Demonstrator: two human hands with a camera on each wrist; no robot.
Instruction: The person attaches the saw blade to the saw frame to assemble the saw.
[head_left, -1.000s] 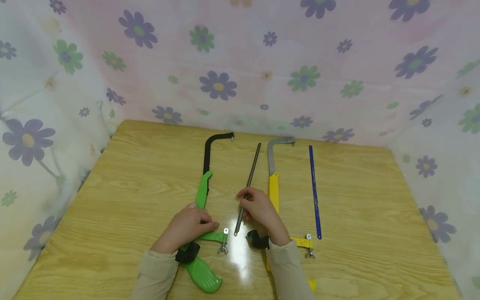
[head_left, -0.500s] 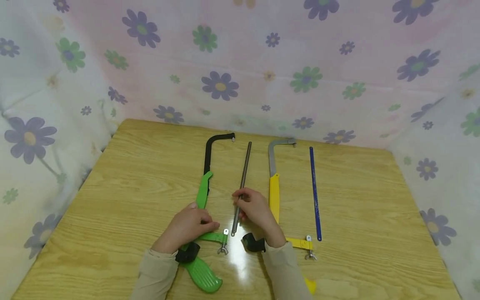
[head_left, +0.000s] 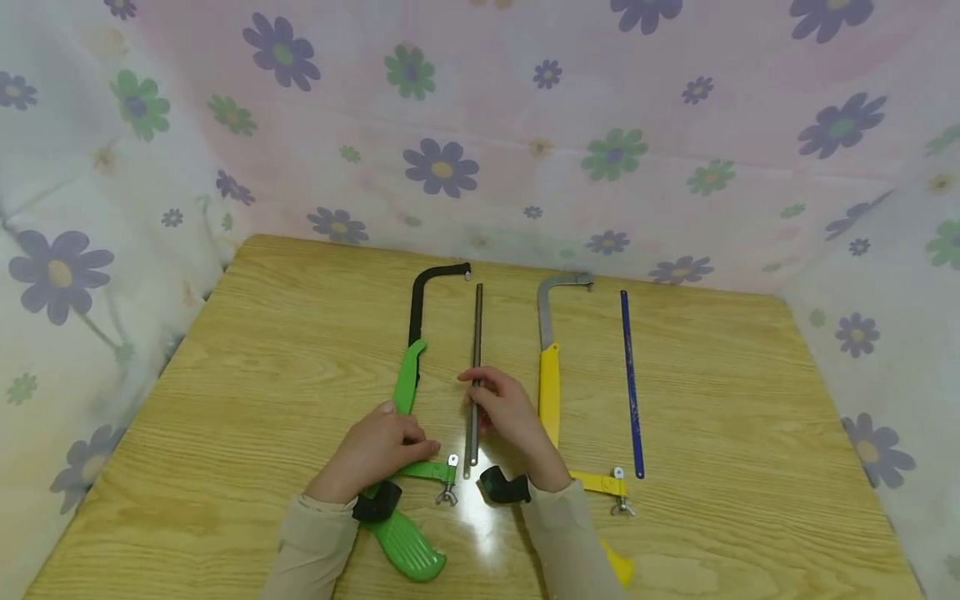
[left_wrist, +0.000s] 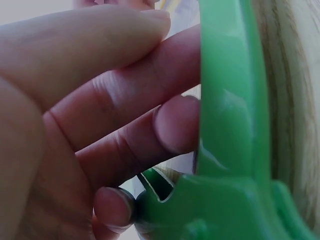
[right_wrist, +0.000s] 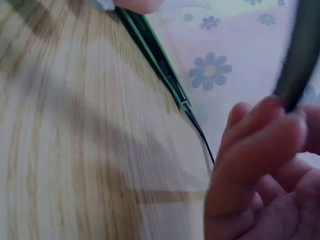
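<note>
The right hand (head_left: 508,417) pinches the grey blade (head_left: 478,333) partway along; left of that grip, the left hand (head_left: 378,450) is curled round the green saw (head_left: 407,379). A loosened pinch could let the slim blade swivel into the yellow saw (head_left: 549,387), just right.

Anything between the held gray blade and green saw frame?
Fingers of the left hand and right hand jut into the gap between green saw frame and gray blade; toward the far ends, nothing visible does.
</note>
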